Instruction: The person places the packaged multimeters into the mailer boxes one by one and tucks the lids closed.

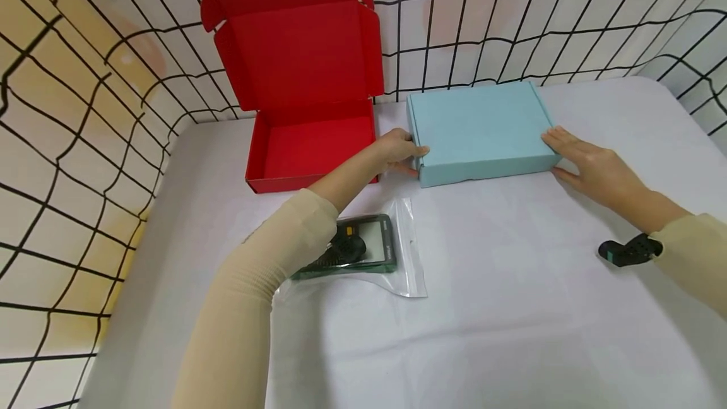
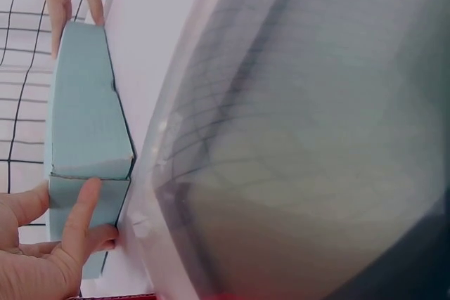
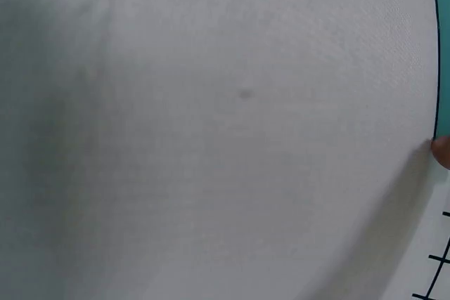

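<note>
A light blue cardboard box (image 1: 483, 131) lies flat on the table with its lid down. At its left end my left hand (image 1: 400, 151) holds the box, the thumb and fingers spread over the edge and side. The left wrist view shows this left hand (image 2: 53, 244) touching the box's (image 2: 88, 110) end near a seam. My right hand (image 1: 591, 166) grips the opposite end, fingers on the top edge and thumb lower on the side. In the right wrist view only one fingertip (image 3: 441, 151) shows, against the box's edge (image 3: 444, 54).
Left of the blue box stands a red cardboard box (image 1: 318, 137), its lid raised. A clear zip bag (image 1: 411, 257) with a dark-framed device and a black coiled cable lies in front, partly under my left forearm. Black wire grid (image 1: 483, 11) borders the white-covered table (image 1: 511, 333).
</note>
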Demonstrator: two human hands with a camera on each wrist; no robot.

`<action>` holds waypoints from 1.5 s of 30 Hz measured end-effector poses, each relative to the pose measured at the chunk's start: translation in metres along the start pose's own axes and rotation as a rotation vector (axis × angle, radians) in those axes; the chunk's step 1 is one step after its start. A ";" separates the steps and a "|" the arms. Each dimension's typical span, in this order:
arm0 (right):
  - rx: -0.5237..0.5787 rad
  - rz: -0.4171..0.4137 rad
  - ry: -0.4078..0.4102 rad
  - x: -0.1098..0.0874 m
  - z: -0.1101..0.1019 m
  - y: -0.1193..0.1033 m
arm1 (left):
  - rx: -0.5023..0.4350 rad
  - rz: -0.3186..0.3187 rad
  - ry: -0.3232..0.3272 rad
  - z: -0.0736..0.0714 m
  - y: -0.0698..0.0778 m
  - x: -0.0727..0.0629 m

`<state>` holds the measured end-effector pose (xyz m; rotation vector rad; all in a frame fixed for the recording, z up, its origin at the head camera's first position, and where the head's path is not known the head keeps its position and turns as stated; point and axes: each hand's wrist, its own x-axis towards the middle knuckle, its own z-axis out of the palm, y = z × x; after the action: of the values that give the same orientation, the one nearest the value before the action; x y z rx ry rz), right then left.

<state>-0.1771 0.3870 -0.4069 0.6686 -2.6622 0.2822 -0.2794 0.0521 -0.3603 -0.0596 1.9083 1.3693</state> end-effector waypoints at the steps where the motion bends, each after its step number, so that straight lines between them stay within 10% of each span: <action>1: 0.000 -0.010 0.014 0.000 0.001 0.000 | -0.003 0.000 -0.002 0.000 0.000 0.000; 24: -0.001 0.025 -0.048 0.000 -0.009 0.003 | 0.015 0.009 -0.003 0.003 0.000 -0.002; 30: 0.156 0.199 -0.028 0.004 -0.008 -0.003 | 0.008 0.008 0.005 0.003 -0.001 -0.003; 40: 0.518 0.712 -0.043 0.026 0.001 -0.017 | -0.003 0.028 -0.007 0.005 -0.004 -0.003; 45: 0.685 0.889 -0.037 0.035 0.003 -0.022 | 0.122 0.052 0.011 0.002 -0.004 -0.003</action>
<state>-0.1961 0.3519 -0.3933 -0.4155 -2.7003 1.4488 -0.2743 0.0515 -0.3617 0.0423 2.0108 1.2857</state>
